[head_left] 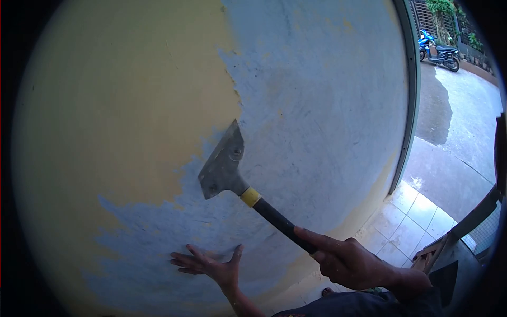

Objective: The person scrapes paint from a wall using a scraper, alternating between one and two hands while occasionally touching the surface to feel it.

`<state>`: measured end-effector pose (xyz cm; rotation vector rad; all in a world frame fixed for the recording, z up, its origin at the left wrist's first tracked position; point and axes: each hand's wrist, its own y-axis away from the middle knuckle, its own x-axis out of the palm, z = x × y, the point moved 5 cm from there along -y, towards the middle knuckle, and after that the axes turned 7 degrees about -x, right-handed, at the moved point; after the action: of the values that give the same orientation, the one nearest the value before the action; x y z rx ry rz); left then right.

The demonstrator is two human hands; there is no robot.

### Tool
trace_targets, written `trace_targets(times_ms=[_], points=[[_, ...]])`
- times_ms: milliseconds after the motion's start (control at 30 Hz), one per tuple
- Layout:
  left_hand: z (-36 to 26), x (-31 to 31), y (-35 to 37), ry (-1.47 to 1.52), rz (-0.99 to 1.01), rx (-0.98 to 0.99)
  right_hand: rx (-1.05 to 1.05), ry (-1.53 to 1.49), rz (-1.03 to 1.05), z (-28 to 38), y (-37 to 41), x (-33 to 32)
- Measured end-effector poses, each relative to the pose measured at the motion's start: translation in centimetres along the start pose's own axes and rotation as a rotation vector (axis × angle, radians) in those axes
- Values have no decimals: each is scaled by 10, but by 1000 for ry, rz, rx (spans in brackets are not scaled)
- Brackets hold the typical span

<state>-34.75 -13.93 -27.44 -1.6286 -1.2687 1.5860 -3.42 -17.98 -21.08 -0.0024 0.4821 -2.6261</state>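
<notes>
My right hand (351, 262) grips the black handle of a long scraper (224, 164), its index finger stretched along the shaft. The scraper has a wide grey metal head and a yellow band below it. Its blade meets the wall at the ragged edge of the yellow paint (132, 121). To the right and below that edge the wall shows a bare bluish-grey surface (317, 121). Lower down, my left hand (214, 267) rests against the bared wall with its fingers spread, holding nothing.
A dark door frame (411, 105) bounds the wall at the right. Beyond it lie white floor tiles (406, 222), concrete paving and a parked blue motorbike (441, 54). A wooden piece (430, 256) stands at the lower right, close to my right arm.
</notes>
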Motion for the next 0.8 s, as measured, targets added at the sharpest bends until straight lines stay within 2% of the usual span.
trace_targets(times_ms=[100,200,333,733,800], points=[[1,-1,1,-30,-13,8,13,-165,-25,-1,10,-3],[1,-2,0,-5,-6,-3,98,-64,16,-4,9,-5],[1,-1,1,10,13,-12,113,-70,12,3,10,-6],[-2,-3,0,-1,-19,-18,110,-96,20,7,5,6],[-2,-2,0,2,-21,-15,46,-70,9,10,3,8]])
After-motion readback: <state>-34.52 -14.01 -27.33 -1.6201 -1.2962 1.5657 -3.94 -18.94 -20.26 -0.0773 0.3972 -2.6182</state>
